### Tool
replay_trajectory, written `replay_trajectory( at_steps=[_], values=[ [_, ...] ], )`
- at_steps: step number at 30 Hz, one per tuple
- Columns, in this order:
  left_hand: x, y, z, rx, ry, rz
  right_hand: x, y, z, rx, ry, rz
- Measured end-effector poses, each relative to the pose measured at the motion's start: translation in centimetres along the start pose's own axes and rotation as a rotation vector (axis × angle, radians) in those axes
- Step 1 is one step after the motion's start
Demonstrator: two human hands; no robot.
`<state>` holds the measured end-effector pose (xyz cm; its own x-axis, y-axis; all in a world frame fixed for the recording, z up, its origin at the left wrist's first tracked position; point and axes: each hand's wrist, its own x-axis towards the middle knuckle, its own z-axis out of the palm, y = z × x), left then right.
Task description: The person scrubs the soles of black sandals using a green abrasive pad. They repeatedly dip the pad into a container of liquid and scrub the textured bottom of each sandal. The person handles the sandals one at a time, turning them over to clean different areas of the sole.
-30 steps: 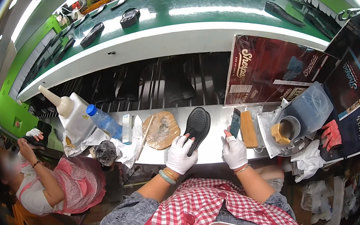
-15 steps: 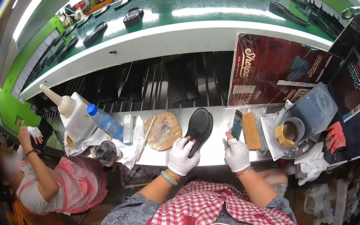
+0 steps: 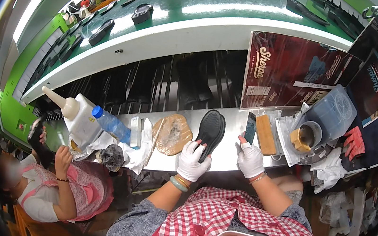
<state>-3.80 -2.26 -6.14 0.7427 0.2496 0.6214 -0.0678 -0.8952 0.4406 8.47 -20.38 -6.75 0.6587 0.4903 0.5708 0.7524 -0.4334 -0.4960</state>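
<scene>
A black shoe sole (image 3: pixel 211 131) lies tread side up, tilted slightly, at the middle of the metal bench edge (image 3: pixel 168 164). My left hand (image 3: pixel 194 161), in a white glove with bare fingertips, is closed on its near end. To the right, my gloved right hand (image 3: pixel 249 160) has its fingers curled at the near end of a dark flat strip (image 3: pixel 250 126); whether the strip is lifted or rests on the bench I cannot tell. A tan rectangular block (image 3: pixel 265 135) lies just right of that strip.
Left of the sole lie a round, plastic-wrapped tan pad (image 3: pixel 172 134), a thin stick (image 3: pixel 154 142), a blue-capped bottle (image 3: pixel 113 127) and a white nozzle bottle (image 3: pixel 79 115). At right stands a cup (image 3: pixel 307 136). Behind, a green conveyor (image 3: pixel 222 8) carries soles. A co-worker (image 3: pixel 46 190) sits left.
Both my hands stay in place, with the sole and strip unmoved apart from a slight view shift. The co-worker's arms have moved, and a dark item now shows in one of their hands.
</scene>
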Motion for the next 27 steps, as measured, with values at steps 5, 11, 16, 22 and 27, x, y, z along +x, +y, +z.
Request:
replay_trajectory(
  at_steps=[5, 11, 16, 22, 27],
  values=[
    [0.3, 0.3, -0.4, -0.01, 0.002, -0.031, -0.2, 0.1, 0.6, 0.014, 0.067, -0.052],
    [8.1, 3.7, -8.1, -0.198, 0.02, 0.14, 0.0, -0.2, 0.1, -0.007, -0.079, 0.066],
    [15.8, 10.6, -15.3, -1.611, -0.468, 0.366, -0.6, -0.2, -0.7, -0.063, -0.033, 0.099],
    [16.3, 15.1, -14.8, -1.758, -0.539, 0.526, 0.3, -1.3, -0.3, -0.066, 0.028, 0.006],
    [15.4, 16.8, -13.4, -1.753, -0.502, 0.592, 0.5, -1.1, -0.1, -0.101, -0.11, 0.108]
  ],
)
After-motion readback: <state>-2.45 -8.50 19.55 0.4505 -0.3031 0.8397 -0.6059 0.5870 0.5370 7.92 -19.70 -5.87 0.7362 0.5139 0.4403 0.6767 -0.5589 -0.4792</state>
